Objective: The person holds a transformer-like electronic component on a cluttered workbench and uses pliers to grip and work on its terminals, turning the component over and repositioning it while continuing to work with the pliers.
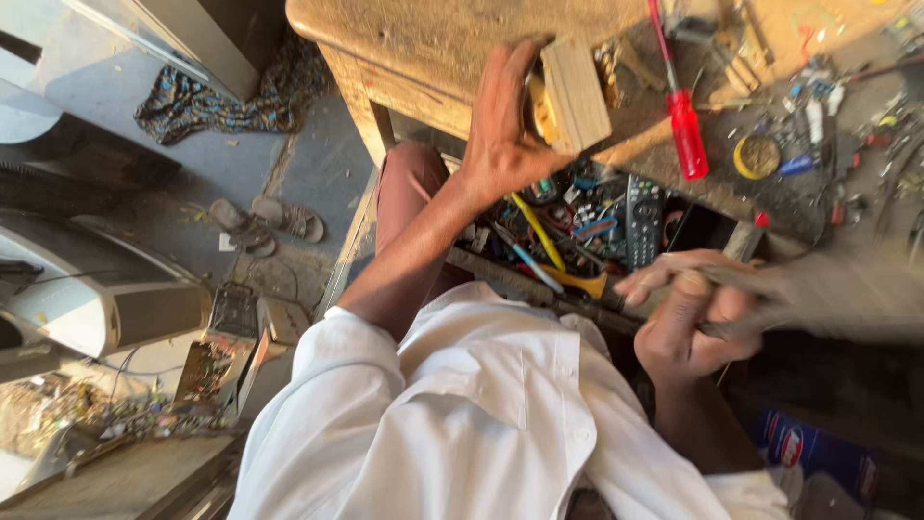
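Observation:
My left hand [502, 125] grips a small wooden block with a yellow part [570, 94] against the edge of a worn wooden workbench [423, 43]. Lower right, my right hand [688, 318] is closed around a blurred tool with a long handle [818, 289] that streaks toward the right; its kind cannot be told. Between the hands is an open drawer [577, 226] full of wires, screwdrivers and a black remote control [643, 220].
A red-handled screwdriver [685, 130] and a round yellow tape roll [757, 156] lie among clutter on the bench top. On the floor at left are sandals [269, 221], a patterned cloth [231, 96], circuit boards [207, 371] and a grey appliance casing [106, 299].

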The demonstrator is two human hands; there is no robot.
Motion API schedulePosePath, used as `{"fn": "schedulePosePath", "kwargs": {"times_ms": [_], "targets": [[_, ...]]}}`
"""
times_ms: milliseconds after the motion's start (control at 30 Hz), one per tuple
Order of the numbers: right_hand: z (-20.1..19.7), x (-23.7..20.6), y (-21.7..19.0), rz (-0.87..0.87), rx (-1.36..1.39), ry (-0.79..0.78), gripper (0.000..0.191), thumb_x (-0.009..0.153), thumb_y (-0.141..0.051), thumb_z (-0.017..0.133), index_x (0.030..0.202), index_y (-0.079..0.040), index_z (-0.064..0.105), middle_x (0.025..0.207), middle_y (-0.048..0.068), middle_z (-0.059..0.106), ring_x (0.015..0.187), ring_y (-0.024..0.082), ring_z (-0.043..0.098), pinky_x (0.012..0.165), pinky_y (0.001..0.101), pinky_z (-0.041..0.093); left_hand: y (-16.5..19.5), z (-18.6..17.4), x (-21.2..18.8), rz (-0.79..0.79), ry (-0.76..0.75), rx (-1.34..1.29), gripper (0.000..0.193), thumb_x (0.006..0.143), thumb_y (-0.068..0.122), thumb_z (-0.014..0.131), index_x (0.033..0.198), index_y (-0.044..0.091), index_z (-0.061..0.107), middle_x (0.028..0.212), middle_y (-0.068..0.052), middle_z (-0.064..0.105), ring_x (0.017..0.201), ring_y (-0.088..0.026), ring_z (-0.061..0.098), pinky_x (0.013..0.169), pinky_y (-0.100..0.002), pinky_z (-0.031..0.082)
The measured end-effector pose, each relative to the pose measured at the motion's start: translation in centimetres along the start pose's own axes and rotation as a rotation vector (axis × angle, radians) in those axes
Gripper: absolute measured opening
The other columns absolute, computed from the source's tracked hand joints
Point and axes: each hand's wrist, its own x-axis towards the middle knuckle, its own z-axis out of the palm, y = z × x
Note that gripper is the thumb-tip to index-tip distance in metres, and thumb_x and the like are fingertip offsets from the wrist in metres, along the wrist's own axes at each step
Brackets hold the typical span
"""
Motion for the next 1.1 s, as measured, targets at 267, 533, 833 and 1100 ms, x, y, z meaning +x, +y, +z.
{"fn": "schedulePosePath", "kwargs": {"times_ms": [267, 533, 833, 1100], "targets": [[0.0, 1.0, 0.7, -0.046, -0.113, -0.142, 0.018, 0.114, -0.004, 0.047, 0.105, 0.006, 0.058, 0.075, 0.013, 0.061, 0.058, 0.017, 0.063, 0.055, 0.0290, 0.055, -0.5, -0.3, 0.5, 0.111, -0.015, 0.045, 0.101, 0.078, 0.026, 0.098, 0.152, 0.006, 0.033, 0.146, -0.018, 0.047, 0.134, -0.040, 0.052, 0.109, -0.047, 0.048], [0.0, 1.0, 2.0, 0.267, -0.219, -0.138, 0.019, 0.107, -0.002, 0.052, 0.092, 0.007, 0.058, 0.071, 0.015, 0.061, 0.054, 0.018, 0.060, 0.047, 0.0308, 0.051, -0.7, -0.6, 0.7, 0.137, -0.055, 0.050, 0.101, 0.081, 0.027, 0.098, 0.153, 0.004, 0.031, 0.148, -0.018, 0.045, 0.136, -0.040, 0.051, 0.111, -0.047, 0.049], [0.1, 2.0, 2.0, 0.398, -0.151, -0.134, 0.018, 0.108, -0.005, 0.057, 0.093, 0.004, 0.058, 0.067, 0.012, 0.057, 0.048, 0.015, 0.053, 0.042, 0.0313, 0.045, -0.9, -1.0, 0.5, 0.137, -0.058, 0.057, 0.105, 0.079, 0.031, 0.100, 0.154, 0.007, 0.030, 0.145, -0.017, 0.046, 0.133, -0.038, 0.051, 0.108, -0.046, 0.050], [0.3, 2.6, 1.0, 0.267, -0.419, -0.342, 0.023, 0.106, -0.013, 0.059, 0.090, 0.002, 0.062, 0.061, 0.010, 0.060, 0.050, 0.014, 0.060, 0.049, 0.0296, 0.047, -0.9, -1.0, 0.9, 0.075, -0.080, 0.030, 0.101, 0.077, 0.026, 0.101, 0.153, 0.009, 0.036, 0.143, -0.014, 0.048, 0.127, -0.034, 0.054, 0.106, -0.045, 0.052]]}}
